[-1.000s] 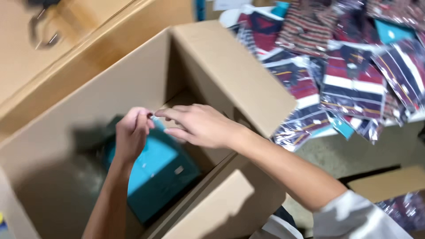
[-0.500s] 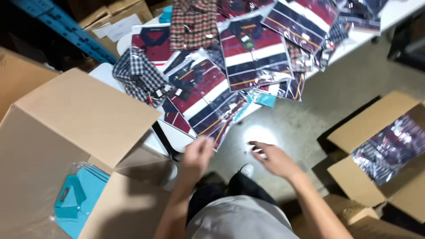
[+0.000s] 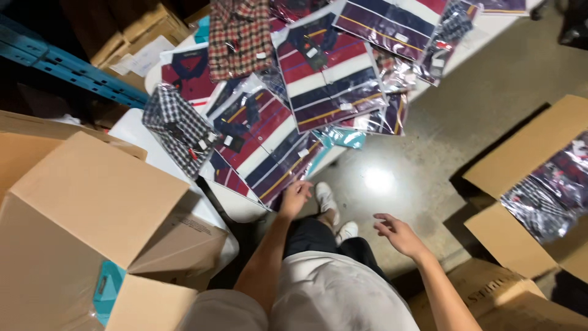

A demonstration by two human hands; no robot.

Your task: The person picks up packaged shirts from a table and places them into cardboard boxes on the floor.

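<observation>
My left hand (image 3: 295,196) is empty with its fingers apart, right below the edge of a bagged striped shirt (image 3: 260,150) that overhangs the white table (image 3: 138,132). Whether it touches the bag is unclear. My right hand (image 3: 398,233) hangs open over the concrete floor, holding nothing. Several folded shirts in clear bags cover the table: red, navy and white striped shirts (image 3: 334,61) and checked shirts (image 3: 177,125). At my left stands a large open cardboard box (image 3: 98,196) with a teal packet (image 3: 107,291) visible inside.
A second open cardboard box (image 3: 533,165) on the floor at the right holds more bagged shirts (image 3: 554,196). Another box (image 3: 508,303) sits at the lower right. Blue shelf rails (image 3: 67,70) and stacked cartons (image 3: 138,34) stand behind the table. My white shoes (image 3: 331,208) are on the floor.
My hands left the big box, where they handled something small over the teal packet. I turned toward the table; my left hand has risen to the striped shirt's edge.
</observation>
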